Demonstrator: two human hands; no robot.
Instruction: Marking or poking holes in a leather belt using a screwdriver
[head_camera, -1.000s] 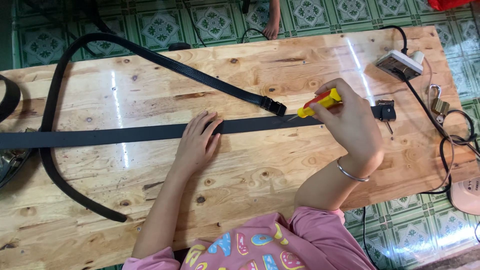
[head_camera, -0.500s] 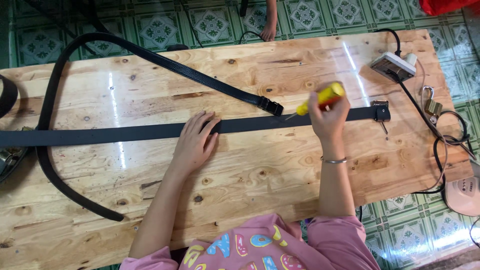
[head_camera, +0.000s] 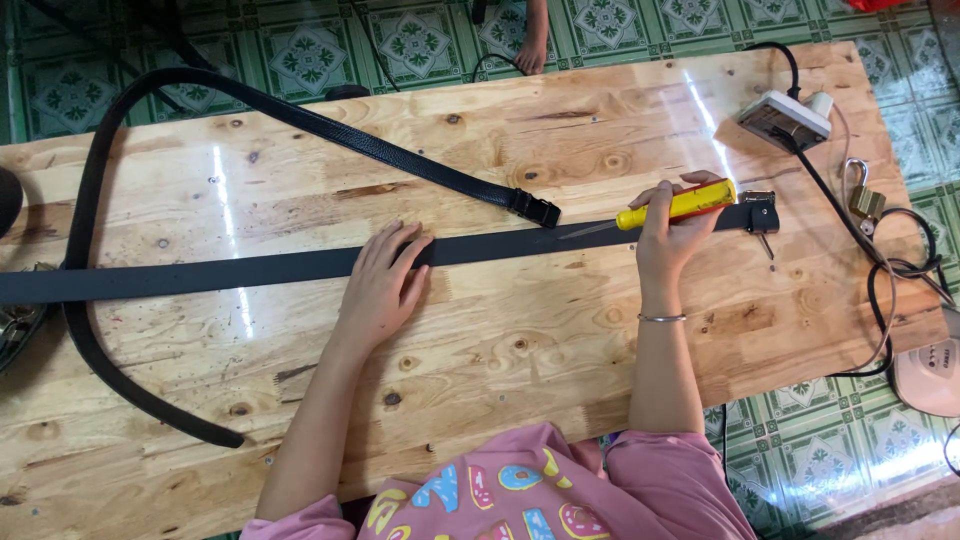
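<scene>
A long dark belt (head_camera: 230, 269) lies straight across the wooden table (head_camera: 500, 340), its metal buckle (head_camera: 760, 212) at the right end. My left hand (head_camera: 383, 281) presses flat on the belt near its middle. My right hand (head_camera: 668, 232) grips a yellow and red screwdriver (head_camera: 672, 207), held nearly level above the belt, its metal tip pointing left toward the belt's surface. A second black belt (head_camera: 300, 118) curves around the left side of the table and ends in a small buckle (head_camera: 536, 208) just above the straight belt.
A white power strip (head_camera: 783, 118) with a black cable (head_camera: 880, 260) sits at the table's far right corner. A brass padlock (head_camera: 864, 198) lies by the right edge. A pink device (head_camera: 928, 372) rests at the right. Another person's foot (head_camera: 530, 45) stands on the green tiled floor.
My right hand has tipped the screwdriver from a steep angle to nearly level and shifted slightly right toward the buckle. My left hand has stayed on the belt.
</scene>
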